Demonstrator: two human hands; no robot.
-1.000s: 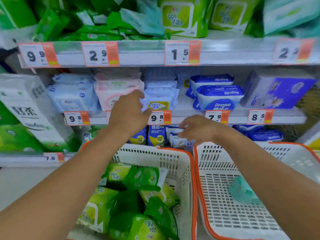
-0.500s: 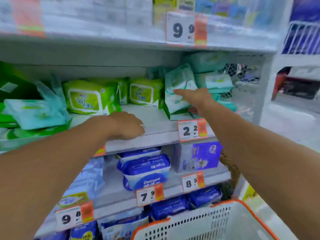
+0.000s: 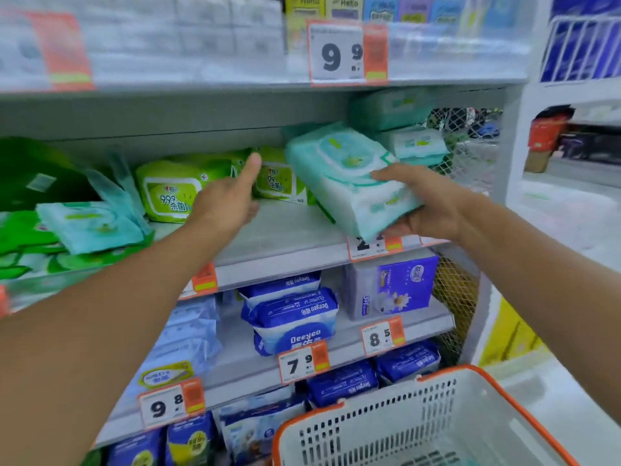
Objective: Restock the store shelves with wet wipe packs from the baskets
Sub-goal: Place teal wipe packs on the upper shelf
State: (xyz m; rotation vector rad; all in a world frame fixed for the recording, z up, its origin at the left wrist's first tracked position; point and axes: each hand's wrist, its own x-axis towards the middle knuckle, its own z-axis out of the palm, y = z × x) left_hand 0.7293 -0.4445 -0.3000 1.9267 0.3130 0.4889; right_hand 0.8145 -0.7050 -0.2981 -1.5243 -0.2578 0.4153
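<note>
A shop: price tags (image 3: 347, 52) line stocked shelves (image 3: 285, 260).

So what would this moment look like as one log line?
right hand: holds teal wipe pack over shelf | left hand: open, empty | basket: below

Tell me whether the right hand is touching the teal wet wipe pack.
Touching. The head view shows the right hand gripping the teal wet wipe pack, fingers across its face and thumb beneath it.
</note>
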